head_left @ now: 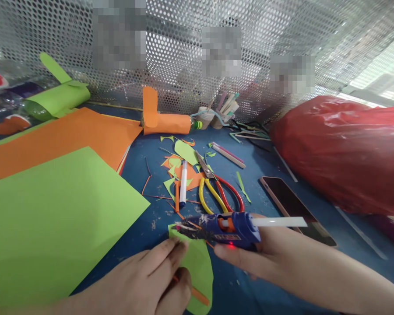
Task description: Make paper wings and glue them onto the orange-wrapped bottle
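My right hand [265,251] grips a blue hot glue gun [213,227], lying level with its nozzle pointing left. A white glue stick [279,222] sticks out of its back end, and a red light glows on its side. Under the nozzle lies a cut green paper piece [200,267]. The fingers of my left hand [154,275] are bent and pressed together on this green paper. Part of an orange paper strip [201,296] shows below those fingers; the rest of it is hidden by them.
Behind the glue gun lie scissors [213,175], a marker [183,183] and paper scraps. Green sheets [59,218] and orange sheets [68,135] cover the left. Paper-wrapped bottles [170,124] lie near the mesh wall. A phone [292,205] and a red plastic bag [341,153] are on the right.
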